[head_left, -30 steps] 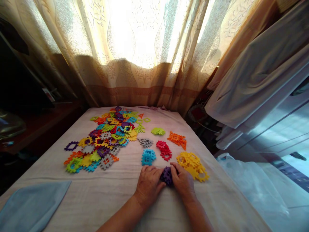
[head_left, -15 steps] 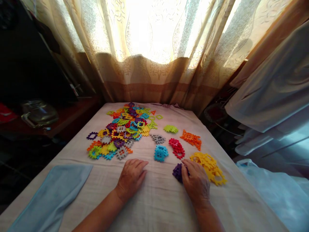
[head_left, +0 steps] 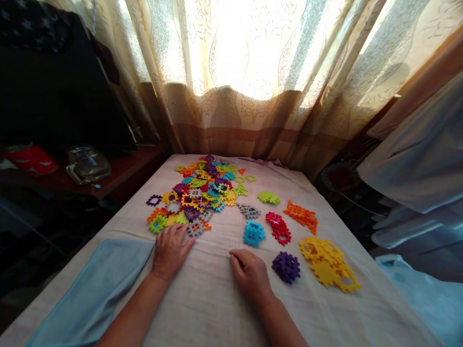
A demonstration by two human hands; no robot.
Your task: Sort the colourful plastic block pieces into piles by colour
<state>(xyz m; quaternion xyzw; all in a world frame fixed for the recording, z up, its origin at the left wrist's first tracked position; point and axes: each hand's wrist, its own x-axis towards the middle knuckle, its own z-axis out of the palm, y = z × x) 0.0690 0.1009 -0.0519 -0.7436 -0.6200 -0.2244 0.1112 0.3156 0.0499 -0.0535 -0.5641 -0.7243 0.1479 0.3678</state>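
Observation:
My left hand (head_left: 172,251) reaches the near edge of a mixed pile of colourful plastic interlocking tiles (head_left: 195,200). Its fingers are stretched out over the closest pieces, by a grey window-shaped tile (head_left: 196,227). Fingers curled and resting low over the cloth, my right hand (head_left: 250,275) shows nothing in it. Just right of it sits a stack of purple tiles (head_left: 286,267). Beyond are sorted groups: blue tiles (head_left: 253,233), red tiles (head_left: 278,227), grey tiles (head_left: 249,211), light green tiles (head_left: 268,197), orange tiles (head_left: 301,216) and yellow tiles (head_left: 329,262).
A pale sheet (head_left: 202,308) covers the table. On the left lies a folded blue cloth (head_left: 94,284). A glass jug (head_left: 88,165) stands on a side shelf. Curtains (head_left: 231,115) hang behind, and a plastic bag (head_left: 423,294) is at the right.
My right hand has left the purple stack and moved left, fingers curled. My left hand has moved left and forward to the mixed pile. The view has turned slightly left.

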